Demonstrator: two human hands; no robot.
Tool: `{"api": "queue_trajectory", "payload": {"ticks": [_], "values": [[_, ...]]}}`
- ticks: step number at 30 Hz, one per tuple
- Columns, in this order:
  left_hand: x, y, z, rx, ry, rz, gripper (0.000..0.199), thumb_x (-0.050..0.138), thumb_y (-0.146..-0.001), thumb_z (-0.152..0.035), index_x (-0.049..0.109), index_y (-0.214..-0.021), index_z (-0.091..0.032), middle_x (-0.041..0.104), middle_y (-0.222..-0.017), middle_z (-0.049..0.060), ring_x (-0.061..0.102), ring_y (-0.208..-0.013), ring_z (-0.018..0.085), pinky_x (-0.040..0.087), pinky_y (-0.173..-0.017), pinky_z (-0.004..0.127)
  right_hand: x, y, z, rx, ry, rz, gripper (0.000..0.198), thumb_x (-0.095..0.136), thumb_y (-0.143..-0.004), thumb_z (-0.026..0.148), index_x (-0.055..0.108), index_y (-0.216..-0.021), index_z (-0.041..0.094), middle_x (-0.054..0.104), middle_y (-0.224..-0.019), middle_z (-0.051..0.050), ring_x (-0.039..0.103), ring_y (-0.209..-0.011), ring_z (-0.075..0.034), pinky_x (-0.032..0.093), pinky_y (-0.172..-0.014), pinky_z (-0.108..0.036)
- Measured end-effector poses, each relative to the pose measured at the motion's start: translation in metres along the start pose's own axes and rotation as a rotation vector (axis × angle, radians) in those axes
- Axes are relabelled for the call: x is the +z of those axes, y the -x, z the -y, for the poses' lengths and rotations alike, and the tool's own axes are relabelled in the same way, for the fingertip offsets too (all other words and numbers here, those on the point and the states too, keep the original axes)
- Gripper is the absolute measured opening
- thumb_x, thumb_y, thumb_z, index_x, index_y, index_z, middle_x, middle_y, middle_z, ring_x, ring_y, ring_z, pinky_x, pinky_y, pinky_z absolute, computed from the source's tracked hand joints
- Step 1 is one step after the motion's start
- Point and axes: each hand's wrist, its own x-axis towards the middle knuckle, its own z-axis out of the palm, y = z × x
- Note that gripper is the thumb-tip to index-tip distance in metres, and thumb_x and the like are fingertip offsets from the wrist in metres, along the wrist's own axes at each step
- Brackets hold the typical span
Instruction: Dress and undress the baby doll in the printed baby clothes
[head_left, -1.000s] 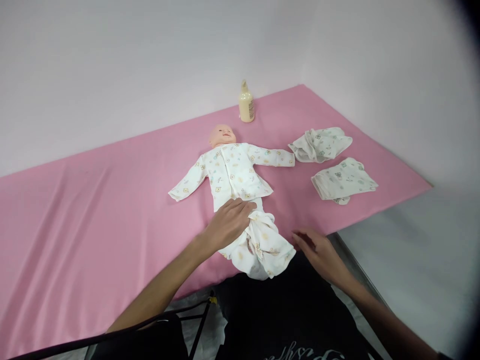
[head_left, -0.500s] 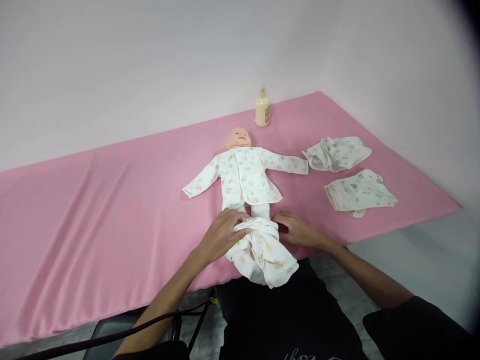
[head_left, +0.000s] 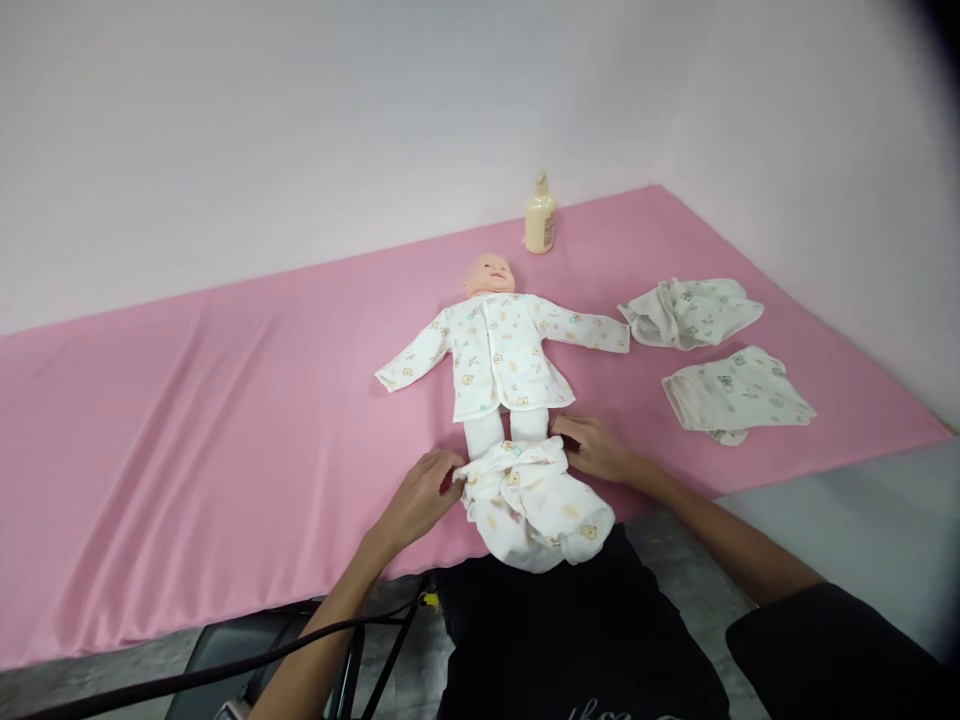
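A baby doll [head_left: 490, 274] lies on its back, wearing a white printed jacket [head_left: 510, 350] with both sleeves spread out. Around its lower legs are bunched white printed baby pants [head_left: 532, 510], hiding the feet. My left hand [head_left: 424, 492] pinches the waistband at its left edge. At the opposite edge, my right hand [head_left: 592, 447] grips the same waistband with curled fingers. The doll's white upper legs show between the jacket hem and the pants.
A pump bottle [head_left: 540, 220] of cream-coloured liquid stands behind the doll's head. Two folded printed garments, an upper one [head_left: 694, 312] and a lower one [head_left: 739, 393], lie on the right of the pink-covered table [head_left: 300, 400]. A black cable [head_left: 300, 648] crosses my left forearm.
My left hand has shifted from the top of the pants to the waistband's left edge. The waistband is spread wider and flatter across the legs. The view has moved slightly.
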Motion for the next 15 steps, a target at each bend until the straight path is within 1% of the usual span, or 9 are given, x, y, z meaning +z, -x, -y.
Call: {"api": "queue_trajectory", "payload": {"ticks": [4,7,10,15], "values": [[0.003,-0.012,0.004,-0.132,0.047,-0.276,0.016,0.045,-0.095,-0.034,0.054,-0.093,-0.021,0.063,-0.089,0.002,0.057,-0.08,0.017,0.045,-0.073,0.03,0.004,-0.001,-0.005,0.024,0.053,-0.062,0.013,0.052,-0.089,0.02,0.051,-0.076,0.023,0.061,-0.075,-0.003,0.053,-0.067,-0.018,0.04,-0.062,-0.031],[0.005,-0.022,0.006,-0.164,0.088,-0.438,0.016,0.047,-0.094,-0.036,0.053,-0.096,-0.021,0.064,-0.087,0.001,0.058,-0.077,0.017,0.045,-0.072,0.03,0.006,-0.002,-0.008,0.052,0.08,-0.116,0.013,0.051,-0.088,0.018,0.048,-0.076,0.023,0.059,-0.072,-0.003,0.051,-0.062,-0.017,0.037,-0.058,-0.031],[0.008,-0.032,0.006,-0.164,0.115,-0.492,0.018,0.047,-0.095,-0.039,0.053,-0.095,-0.022,0.065,-0.085,0.001,0.059,-0.075,0.017,0.045,-0.07,0.03,0.004,-0.004,-0.009,0.085,0.062,-0.133,0.011,0.051,-0.087,0.017,0.05,-0.077,0.022,0.061,-0.075,-0.004,0.052,-0.064,-0.017,0.039,-0.06,-0.031],[0.007,-0.044,0.007,-0.18,0.191,-0.477,0.024,0.047,-0.095,-0.046,0.051,-0.092,-0.022,0.065,-0.082,0.0,0.059,-0.075,0.017,0.044,-0.067,0.029,-0.005,-0.013,-0.008,0.136,0.013,-0.111,0.007,0.053,-0.089,0.021,0.055,-0.082,0.021,0.064,-0.084,-0.004,0.057,-0.075,-0.018,0.043,-0.067,-0.031]]}}
